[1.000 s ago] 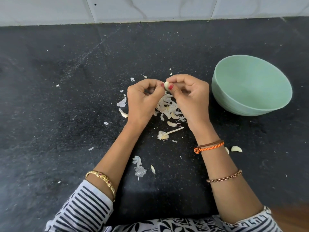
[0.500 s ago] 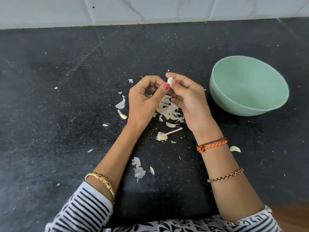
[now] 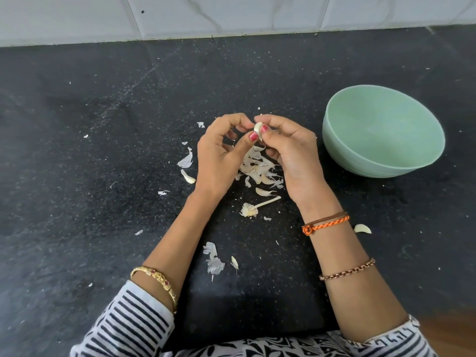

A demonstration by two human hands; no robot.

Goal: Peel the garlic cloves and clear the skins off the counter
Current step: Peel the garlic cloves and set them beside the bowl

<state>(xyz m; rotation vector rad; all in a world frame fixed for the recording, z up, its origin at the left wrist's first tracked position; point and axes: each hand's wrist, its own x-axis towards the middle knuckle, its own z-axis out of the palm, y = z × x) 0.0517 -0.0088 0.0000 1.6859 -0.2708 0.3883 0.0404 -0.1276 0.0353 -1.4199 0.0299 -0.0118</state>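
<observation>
A small white garlic clove (image 3: 257, 128) is held above the black counter (image 3: 103, 150), pinched between the fingertips of both hands. My left hand (image 3: 219, 155) has its thumb and forefinger curled onto the clove's left side. My right hand (image 3: 291, 153) grips it from the right with thumb and forefinger. Below the hands lies a heap of papery skins and cloves (image 3: 258, 168). A garlic stem with its root base (image 3: 253, 208) lies nearer me. One loose clove (image 3: 362, 228) sits right of my right wrist.
A pale green bowl (image 3: 383, 130) stands to the right of my hands, with nothing visible inside. Scattered skins (image 3: 213, 262) lie between my forearms, and more skin bits (image 3: 186, 161) lie left of my left hand. A white tiled wall (image 3: 231, 14) borders the counter's far edge.
Both hands stay together on the clove; the fingers have shifted a little around it, and the clove now shows more between the thumbs.
</observation>
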